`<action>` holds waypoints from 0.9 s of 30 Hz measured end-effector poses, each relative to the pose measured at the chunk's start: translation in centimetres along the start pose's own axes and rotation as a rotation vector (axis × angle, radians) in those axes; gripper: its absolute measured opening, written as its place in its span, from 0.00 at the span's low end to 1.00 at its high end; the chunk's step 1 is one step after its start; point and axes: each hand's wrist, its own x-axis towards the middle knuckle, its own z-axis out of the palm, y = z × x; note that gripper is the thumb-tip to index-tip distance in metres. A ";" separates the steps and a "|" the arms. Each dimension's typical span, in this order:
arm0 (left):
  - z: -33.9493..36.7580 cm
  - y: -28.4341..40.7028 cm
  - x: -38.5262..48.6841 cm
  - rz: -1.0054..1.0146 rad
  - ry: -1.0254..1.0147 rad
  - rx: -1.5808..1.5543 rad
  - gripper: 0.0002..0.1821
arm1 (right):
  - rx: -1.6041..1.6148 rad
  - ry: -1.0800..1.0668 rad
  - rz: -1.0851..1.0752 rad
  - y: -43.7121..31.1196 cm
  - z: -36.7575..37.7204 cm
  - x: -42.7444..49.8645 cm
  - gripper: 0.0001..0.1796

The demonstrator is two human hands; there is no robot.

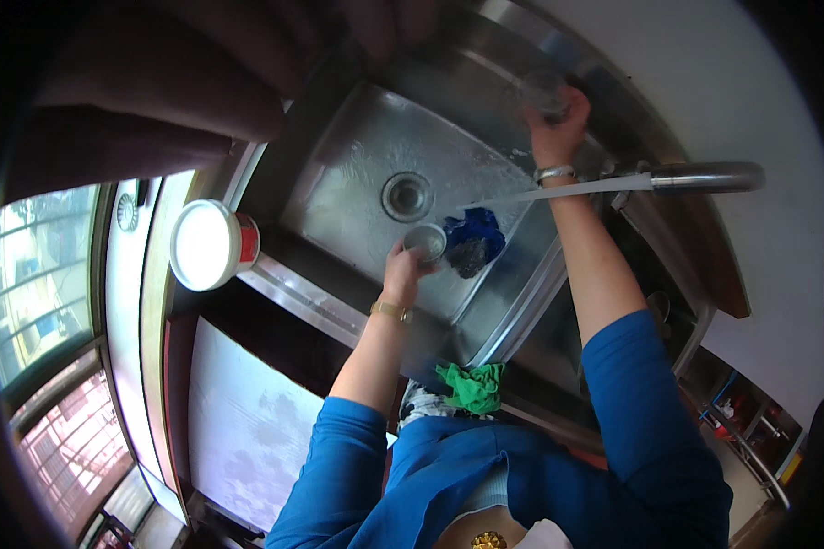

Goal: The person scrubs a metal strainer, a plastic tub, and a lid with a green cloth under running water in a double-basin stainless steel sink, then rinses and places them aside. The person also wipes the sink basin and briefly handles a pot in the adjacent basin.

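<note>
My left hand (405, 266) holds a clear round cup (425, 242) over the steel sink basin (364, 165), just below and right of the drain (407, 196). Beside the cup, on the basin floor, lie a dark blue cloth (479, 230) and a grey scouring pad (468, 257). Up at the far right side of the sink, my right hand (562, 117) is closed round a clear glass or cup (544, 91), blurred and dim. Water streams from the faucet (707, 177) across my right forearm's line of view, down towards the basin.
A white tub (206, 245) with a red label stands at the sink's left rim. A green cloth (474, 388) hangs over the front edge, near my body. Barred windows (44, 274) are at the left, and a dark fabric-like shape fills the upper left.
</note>
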 end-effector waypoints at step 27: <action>-6.6 8.9 -5.7 0.829 0.366 1.110 0.24 | -1.033 -1.242 -0.019 6.8 2.6 -19.0 0.15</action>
